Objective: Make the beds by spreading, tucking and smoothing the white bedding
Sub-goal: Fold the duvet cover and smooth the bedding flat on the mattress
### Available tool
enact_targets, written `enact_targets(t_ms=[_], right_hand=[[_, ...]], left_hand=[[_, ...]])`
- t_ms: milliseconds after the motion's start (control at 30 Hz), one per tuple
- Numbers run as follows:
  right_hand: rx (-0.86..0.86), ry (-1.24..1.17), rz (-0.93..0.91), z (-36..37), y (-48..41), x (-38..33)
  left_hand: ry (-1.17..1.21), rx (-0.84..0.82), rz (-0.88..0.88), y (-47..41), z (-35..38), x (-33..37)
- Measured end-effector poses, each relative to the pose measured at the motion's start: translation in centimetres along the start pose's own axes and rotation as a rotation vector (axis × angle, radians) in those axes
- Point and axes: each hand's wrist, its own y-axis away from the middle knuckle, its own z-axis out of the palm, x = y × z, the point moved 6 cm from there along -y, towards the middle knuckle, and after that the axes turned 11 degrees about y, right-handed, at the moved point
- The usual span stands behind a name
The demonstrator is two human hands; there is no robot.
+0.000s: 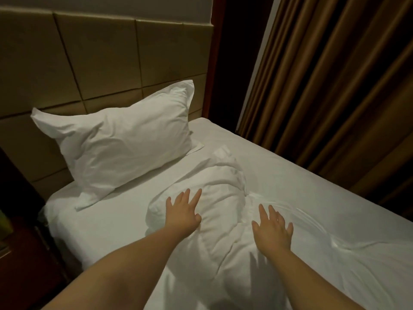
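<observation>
Step in hand: spreading and smoothing. No tucking yet, by my read.

Both my arms come in from 6 o'clock. Left hand: palm down, fingers straight and splayed, gripping nothing. It rests on the left flank of the bunched white duvet.

Right hand: also flat with fingers fanned wide, holding nothing. It sits over the duvet's right edge, where the duvet meets the sheet. There's a shadow under the wrist, so I can't tell whether it presses down or hovers just above.

The duvet is a crumpled ridge mid-bed, running from between my hands toward 12 o'clock. It's well short of covering the mattress. The sheet around it lies mostly flat, with a few drag wrinkles at 3 o'clock of my right hand.

Next move, as I judge it: flat palms won't open this lump. I need to pinch an edge or corner in each hand and pull them apart, toward 9 and 3, then sweep the duvet flat.

Farther out, the pillow sits at 10 o'clock, leaning on the padded headboard. The brown curtain is at 2 o'clock, just beside the bed's far edge.
</observation>
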Motion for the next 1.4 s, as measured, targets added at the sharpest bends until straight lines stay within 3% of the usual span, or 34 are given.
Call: enact_targets(t_ms=[133, 333, 433, 533, 733, 1000, 1100, 1233, 1400], right_hand=[[-0.041, -0.077, 0.018, -0.8, -4.6, -6.9], [-0.220, -0.359, 0.118, -0.6, -10.5, -19.3], [-0.260, -0.423, 0.231, -0.1, -13.1, -20.4], [-0.221, -0.378, 0.217, -0.6, -15.6, -21.0], [-0.177, -0.283, 0.207, -0.5, -19.4, -22.2], [-0.139, -0.203, 0.185, -0.5, -22.6, -22.5], [-0.141, -0.271, 0.269, -1.1, -23.6, -22.2], [-0.212, -0.365, 0.348, -2.0, -24.4, -23.7], [-0.335, -0.177, 0.239, -2.1, -22.9, -26.3]], left_hand=[[0.048, -0.020, 0.023, -5.7, -1.0, -4.3], [0.311, -0.142, -0.088, -13.3, 0.3, -8.5], [0.364, -0.251, -0.091, -16.4, 2.3, -8.7], [0.401, -0.315, -0.052, -18.7, 3.7, -9.0], [0.528, -0.199, -0.027, -21.7, 3.0, -8.5], [0.629, -0.271, -0.010, -22.6, 2.0, -8.7], [0.604, -0.260, 0.034, -20.5, 1.6, -9.1], [0.614, -0.255, 0.066, -18.8, 1.2, -9.5], [0.666, -0.241, 0.135, -17.2, 0.8, -9.3]])
